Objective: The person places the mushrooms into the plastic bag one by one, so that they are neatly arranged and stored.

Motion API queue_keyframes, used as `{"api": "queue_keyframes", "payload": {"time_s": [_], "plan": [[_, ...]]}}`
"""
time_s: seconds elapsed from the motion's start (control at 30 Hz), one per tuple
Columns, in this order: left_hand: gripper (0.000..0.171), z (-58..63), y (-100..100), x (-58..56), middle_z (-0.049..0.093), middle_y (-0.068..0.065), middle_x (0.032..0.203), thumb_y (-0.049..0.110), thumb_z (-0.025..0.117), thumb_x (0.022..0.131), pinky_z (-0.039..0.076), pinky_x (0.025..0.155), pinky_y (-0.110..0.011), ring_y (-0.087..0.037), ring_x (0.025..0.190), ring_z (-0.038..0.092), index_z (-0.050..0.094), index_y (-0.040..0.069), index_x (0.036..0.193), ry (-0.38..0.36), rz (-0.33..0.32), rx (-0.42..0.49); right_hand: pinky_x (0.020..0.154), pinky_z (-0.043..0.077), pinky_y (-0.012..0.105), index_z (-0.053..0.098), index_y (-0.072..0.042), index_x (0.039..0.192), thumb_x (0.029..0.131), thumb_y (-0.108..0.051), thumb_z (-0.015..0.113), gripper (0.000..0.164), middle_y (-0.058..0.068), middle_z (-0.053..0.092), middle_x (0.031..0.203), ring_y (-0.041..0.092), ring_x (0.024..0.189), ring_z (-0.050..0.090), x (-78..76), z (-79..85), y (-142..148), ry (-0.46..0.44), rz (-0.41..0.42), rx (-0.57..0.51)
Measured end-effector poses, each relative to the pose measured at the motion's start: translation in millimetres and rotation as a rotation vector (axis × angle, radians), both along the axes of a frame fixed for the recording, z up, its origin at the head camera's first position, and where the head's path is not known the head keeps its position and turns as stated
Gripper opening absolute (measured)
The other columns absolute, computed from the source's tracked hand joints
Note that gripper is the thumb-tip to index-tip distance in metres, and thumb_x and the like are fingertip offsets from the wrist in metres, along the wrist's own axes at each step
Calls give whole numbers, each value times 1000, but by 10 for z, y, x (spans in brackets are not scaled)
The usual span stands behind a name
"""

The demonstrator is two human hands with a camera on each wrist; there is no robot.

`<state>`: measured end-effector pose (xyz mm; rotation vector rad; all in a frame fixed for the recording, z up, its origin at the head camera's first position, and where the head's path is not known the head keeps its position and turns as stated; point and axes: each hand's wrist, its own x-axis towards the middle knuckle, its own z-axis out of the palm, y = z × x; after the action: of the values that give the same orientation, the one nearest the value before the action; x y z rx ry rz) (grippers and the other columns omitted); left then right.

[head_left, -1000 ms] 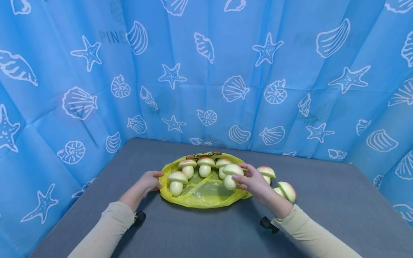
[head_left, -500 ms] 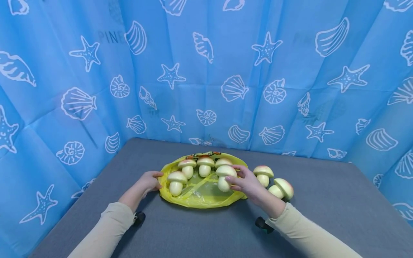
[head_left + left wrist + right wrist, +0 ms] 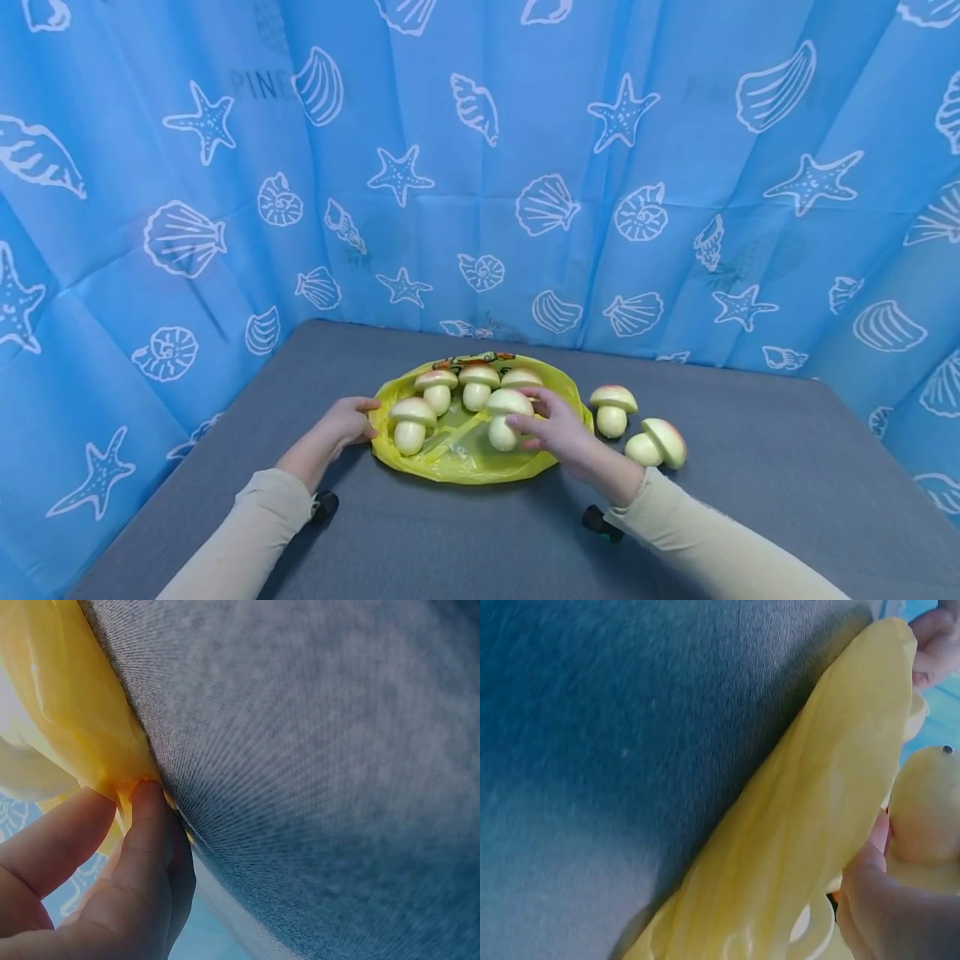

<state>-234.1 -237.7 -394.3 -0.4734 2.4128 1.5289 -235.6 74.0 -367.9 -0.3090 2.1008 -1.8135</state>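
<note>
A yellow plastic bag (image 3: pixel 468 471) lies spread with its mouth wide, several pale toy mushrooms (image 3: pixel 409 425) standing inside along its left and back. My left hand (image 3: pixel 341 425) pinches the bag's left edge; in the left wrist view the yellow film (image 3: pixel 90 750) is caught between thumb and fingers. Over the right half of the bag, my right hand (image 3: pixel 558 432) grips another mushroom (image 3: pixel 504 408) by its right side, stem down. Whether its base touches the bag is unclear. In the right wrist view the bag's side (image 3: pixel 802 810) covers part of that hand.
Right of the bag, one mushroom (image 3: pixel 613 410) stands upright on the grey table (image 3: pixel 450 542) and another (image 3: pixel 657 443) lies tilted. A blue shell-print curtain (image 3: pixel 480 167) hangs behind and at both sides. Black wrist devices (image 3: pixel 602 523) sit under the sleeves.
My right hand has carried its mushroom leftward and slightly toward me, over the bag. The bag's right edge and the two mushrooms outside show more fully. My left hand stays put.
</note>
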Motion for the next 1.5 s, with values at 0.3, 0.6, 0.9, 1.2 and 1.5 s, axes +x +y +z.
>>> {"api": "queue_keyframes", "payload": {"time_s": [0.3,0.6,0.9,1.2,1.5], "plan": [[55,-11,4,0,36,-31,145,-17,53,88,51,92,-41,-40,128,43,40,-10,142,12,-7,-1,84,55,45,41,5,140,94,-5,62,52,30,44,138,29,104,60,29,-58,-177,-24,-28,34],[55,-5,7,-17,35,-30,146,-17,53,89,51,92,-40,-39,130,42,42,-8,142,-1,1,-4,78,55,43,43,3,141,93,-10,65,54,25,46,136,28,102,60,35,-73,-376,-5,-24,119],[56,-31,-9,-20,35,-31,146,-18,53,88,52,90,-39,-39,129,43,42,-8,141,4,6,-4,60,48,36,43,1,141,90,-10,68,57,24,47,135,23,80,56,8,-64,-561,24,-29,214],[56,-20,-8,-14,39,-30,143,-18,56,87,53,87,-37,-38,127,45,44,-7,141,4,12,-2,58,42,31,45,0,140,89,-9,69,57,20,50,129,21,73,53,-15,-111,-657,-2,-31,279],[56,-4,4,5,36,-31,145,-17,54,88,52,89,-40,-40,128,43,42,-8,142,19,-4,-8,62,40,34,42,-3,143,91,-13,69,59,22,47,133,22,78,51,-14,-147,-666,-19,-2,289]]}}
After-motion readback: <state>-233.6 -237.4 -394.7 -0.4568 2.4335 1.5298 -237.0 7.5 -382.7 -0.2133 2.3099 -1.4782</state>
